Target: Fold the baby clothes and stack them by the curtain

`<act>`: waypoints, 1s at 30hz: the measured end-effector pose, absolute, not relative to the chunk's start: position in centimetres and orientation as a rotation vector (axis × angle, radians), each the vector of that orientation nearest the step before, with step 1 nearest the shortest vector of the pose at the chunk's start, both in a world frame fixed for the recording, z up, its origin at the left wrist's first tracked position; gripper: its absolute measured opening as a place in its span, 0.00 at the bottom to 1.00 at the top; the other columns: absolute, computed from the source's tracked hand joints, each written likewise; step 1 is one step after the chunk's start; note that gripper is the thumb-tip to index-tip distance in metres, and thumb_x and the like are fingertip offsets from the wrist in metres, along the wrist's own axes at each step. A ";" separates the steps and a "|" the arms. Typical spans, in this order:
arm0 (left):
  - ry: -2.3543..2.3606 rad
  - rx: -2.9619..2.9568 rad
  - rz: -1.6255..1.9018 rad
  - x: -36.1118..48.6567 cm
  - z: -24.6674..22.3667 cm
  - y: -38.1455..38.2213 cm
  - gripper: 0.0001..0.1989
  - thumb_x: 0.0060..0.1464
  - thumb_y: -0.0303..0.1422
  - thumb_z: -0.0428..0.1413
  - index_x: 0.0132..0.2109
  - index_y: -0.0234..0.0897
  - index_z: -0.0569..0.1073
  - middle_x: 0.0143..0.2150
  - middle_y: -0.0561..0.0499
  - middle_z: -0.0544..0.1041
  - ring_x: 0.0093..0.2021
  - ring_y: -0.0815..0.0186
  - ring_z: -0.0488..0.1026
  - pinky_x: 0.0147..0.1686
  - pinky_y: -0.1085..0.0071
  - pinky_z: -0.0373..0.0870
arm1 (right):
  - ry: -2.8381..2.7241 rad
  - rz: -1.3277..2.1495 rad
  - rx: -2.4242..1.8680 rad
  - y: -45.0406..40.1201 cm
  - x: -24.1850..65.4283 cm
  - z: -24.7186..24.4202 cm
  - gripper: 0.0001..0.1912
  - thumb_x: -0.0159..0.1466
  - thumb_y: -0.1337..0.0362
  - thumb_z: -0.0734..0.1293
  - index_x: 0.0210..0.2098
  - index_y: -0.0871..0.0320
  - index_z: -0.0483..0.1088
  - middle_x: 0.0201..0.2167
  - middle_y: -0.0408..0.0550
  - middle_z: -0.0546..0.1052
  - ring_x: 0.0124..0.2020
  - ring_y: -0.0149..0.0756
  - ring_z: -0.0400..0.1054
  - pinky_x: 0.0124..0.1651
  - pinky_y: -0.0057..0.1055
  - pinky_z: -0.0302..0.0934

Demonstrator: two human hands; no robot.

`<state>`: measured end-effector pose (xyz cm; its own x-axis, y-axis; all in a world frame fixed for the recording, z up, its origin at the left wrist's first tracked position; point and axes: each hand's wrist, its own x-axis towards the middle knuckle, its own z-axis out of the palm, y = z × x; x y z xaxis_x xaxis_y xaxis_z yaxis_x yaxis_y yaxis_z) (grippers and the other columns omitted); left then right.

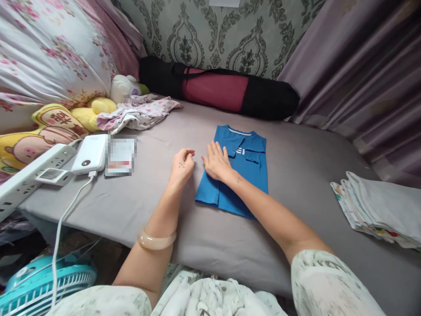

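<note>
A blue T-shirt (245, 184) lies on the grey bed sheet, its sides and sleeves folded in over the front. The neckline points away from me, and part of a white print shows between the folds. My right hand (217, 162) rests flat on the shirt's left folded part, fingers stretched out. Just left of the shirt, my left hand (183, 166) is loosely closed with its fingers curled in. Nothing shows in it, and it is apart from the cloth.
A stack of folded cloths (378, 206) lies at the right. At the left are a power strip (33, 180), a white power bank (90, 153), plush toys (49, 127) and a crumpled cloth (141, 114). A black and red long bag (215, 90) lies along the wall. A turquoise fan (49, 281) stands below.
</note>
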<state>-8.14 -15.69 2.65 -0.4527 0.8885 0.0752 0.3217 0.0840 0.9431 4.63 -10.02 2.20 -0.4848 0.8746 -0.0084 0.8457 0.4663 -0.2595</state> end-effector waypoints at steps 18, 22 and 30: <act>1.759 1.248 1.450 -8.7 1.6 -15.5 0.15 0.54 0.34 0.46 0.43 0.35 0.72 0.42 0.43 0.78 0.47 0.60 0.75 0.51 0.62 0.68 | -2.609 0.586 -1.321 -19.5 5.8 2.9 0.36 0.71 0.51 0.48 0.70 0.70 0.47 0.72 0.58 0.44 0.73 0.44 0.31 0.71 0.47 0.28; 1.764 1.269 1.429 -8.8 1.2 -15.3 0.15 0.53 0.35 0.46 0.43 0.35 0.72 0.42 0.42 0.78 0.47 0.59 0.75 0.52 0.60 0.68 | -2.602 0.674 -1.315 -20.6 5.9 2.6 0.35 0.71 0.50 0.48 0.70 0.68 0.49 0.72 0.58 0.45 0.73 0.44 0.32 0.72 0.47 0.27; 1.732 1.271 1.328 -8.3 2.7 -15.5 0.15 0.51 0.36 0.49 0.42 0.34 0.73 0.43 0.40 0.79 0.45 0.57 0.76 0.49 0.60 0.70 | -2.317 0.784 -1.303 -13.7 8.8 6.1 0.22 0.68 0.61 0.57 0.58 0.62 0.69 0.58 0.54 0.73 0.59 0.39 0.66 0.62 0.32 0.56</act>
<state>-8.34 -15.50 2.70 -0.3565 0.9305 0.0845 0.3232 0.0380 0.9456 8.75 -13.68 6.12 -0.5051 0.8619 0.0453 0.6574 0.4182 -0.6269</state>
